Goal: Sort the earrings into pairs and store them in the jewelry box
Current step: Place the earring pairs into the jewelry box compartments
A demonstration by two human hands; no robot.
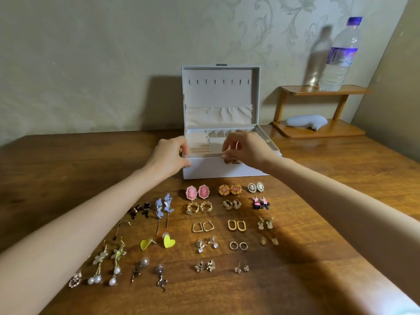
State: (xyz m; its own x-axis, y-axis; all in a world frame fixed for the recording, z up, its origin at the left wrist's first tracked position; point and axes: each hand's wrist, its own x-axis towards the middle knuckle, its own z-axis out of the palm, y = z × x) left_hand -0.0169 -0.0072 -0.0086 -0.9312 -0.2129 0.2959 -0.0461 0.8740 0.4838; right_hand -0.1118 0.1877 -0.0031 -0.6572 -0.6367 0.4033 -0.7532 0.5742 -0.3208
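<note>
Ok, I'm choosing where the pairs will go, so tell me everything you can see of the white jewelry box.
The jewelry box is white, rectangular and stands open on the wooden table, near the wall. Its lid is upright, lined in pale fabric, with a row of small hooks above a gathered pocket. The top tray shows cream compartments and ridged slots, with no earrings visible inside. A small metal clasp sits on the front. The left hand grips the front left corner; the right hand rests fingers on the front rim.

No text, number or brand can be read anywhere; the water bottle (340, 54) on the wooden shelf (322, 90) carries a purple label, but its print is too blurred to make out
</note>
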